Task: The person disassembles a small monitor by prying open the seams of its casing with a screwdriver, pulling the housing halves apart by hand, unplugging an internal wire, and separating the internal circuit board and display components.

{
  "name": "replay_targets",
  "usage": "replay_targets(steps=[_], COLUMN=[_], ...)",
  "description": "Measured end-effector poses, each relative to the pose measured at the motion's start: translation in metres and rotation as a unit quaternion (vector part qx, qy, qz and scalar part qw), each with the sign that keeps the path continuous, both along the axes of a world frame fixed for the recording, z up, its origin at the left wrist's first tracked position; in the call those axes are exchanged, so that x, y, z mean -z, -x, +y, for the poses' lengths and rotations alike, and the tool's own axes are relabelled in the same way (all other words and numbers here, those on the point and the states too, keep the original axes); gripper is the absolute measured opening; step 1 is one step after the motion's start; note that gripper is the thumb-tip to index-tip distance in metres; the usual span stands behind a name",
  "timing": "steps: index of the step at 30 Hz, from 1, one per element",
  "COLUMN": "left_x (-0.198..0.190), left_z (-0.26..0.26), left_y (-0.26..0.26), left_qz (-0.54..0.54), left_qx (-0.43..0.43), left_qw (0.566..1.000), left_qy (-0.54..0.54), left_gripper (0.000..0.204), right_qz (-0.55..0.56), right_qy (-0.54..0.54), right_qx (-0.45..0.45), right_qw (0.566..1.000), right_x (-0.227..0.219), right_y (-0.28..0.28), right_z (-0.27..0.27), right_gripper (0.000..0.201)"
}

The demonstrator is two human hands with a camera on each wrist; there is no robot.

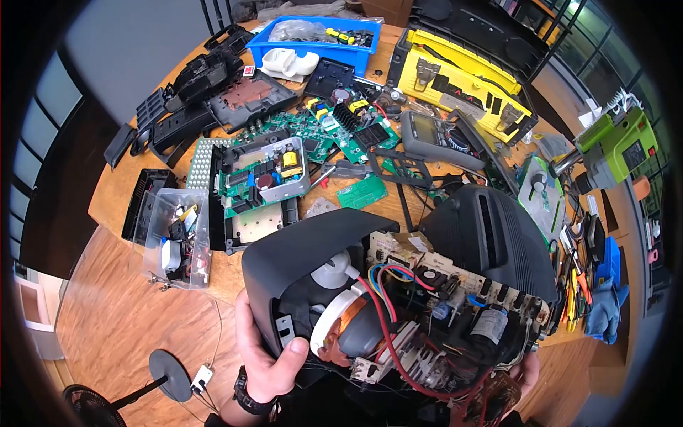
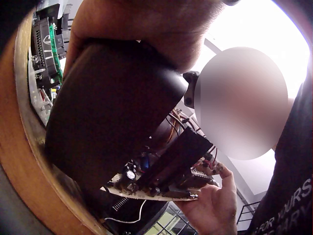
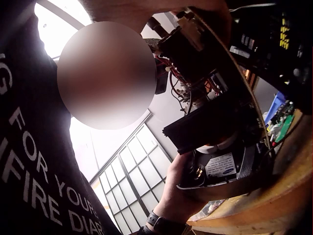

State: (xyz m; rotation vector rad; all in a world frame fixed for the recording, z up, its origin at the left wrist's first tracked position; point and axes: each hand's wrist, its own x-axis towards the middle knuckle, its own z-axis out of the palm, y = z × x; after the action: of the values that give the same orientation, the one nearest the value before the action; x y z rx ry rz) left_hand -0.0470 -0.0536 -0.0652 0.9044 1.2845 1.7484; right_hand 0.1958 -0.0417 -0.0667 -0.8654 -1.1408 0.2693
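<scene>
A small opened CRT television is held up at the table's near edge. Its black front casing (image 1: 313, 238) surrounds the picture tube (image 1: 366, 324) with a copper coil and white ring. Beside the tube a circuit board (image 1: 455, 274) stands with red, blue and yellow wires. My left hand (image 1: 274, 359) grips the casing's left side, thumb on its inner edge near a metal tab. At the far right my right hand (image 1: 528, 373) holds the board's end, mostly hidden in the head view; in the left wrist view the right hand (image 2: 212, 208) shows under the board (image 2: 156, 196).
A ribbed black rear cover (image 1: 491, 235) lies right behind the television. Green circuit boards (image 1: 363, 192), an open metal-framed unit (image 1: 263, 174), a clear plastic box (image 1: 174, 238), a blue bin (image 1: 313, 43), a yellow toolbox (image 1: 455, 85) and a green drill (image 1: 619, 149) crowd the table.
</scene>
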Motion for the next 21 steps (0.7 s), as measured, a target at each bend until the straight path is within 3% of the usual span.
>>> replay_targets(steps=[6, 11, 21], left_x=[0.001, 0.001, 0.002], left_z=[-0.001, -0.001, -0.002], left_y=[-0.001, -0.001, 0.001], left_qz=[-0.005, 0.005, 0.017], left_qx=[-0.003, -0.005, -0.010], left_qw=[1.000, 1.000, 1.000], left_qy=[0.003, 0.004, 0.009], left_gripper=[0.085, 0.085, 0.087], right_qz=[-0.023, -0.028, -0.022], right_qy=[-0.020, -0.160, -0.108], right_qx=[0.000, -0.206, -0.178], right_qw=[1.000, 0.965, 0.978], right_x=[-0.006, 0.026, 0.030], right_y=[0.003, -0.032, -0.033], right_z=[-0.002, 0.008, 0.008], right_gripper=[0.095, 0.120, 0.120])
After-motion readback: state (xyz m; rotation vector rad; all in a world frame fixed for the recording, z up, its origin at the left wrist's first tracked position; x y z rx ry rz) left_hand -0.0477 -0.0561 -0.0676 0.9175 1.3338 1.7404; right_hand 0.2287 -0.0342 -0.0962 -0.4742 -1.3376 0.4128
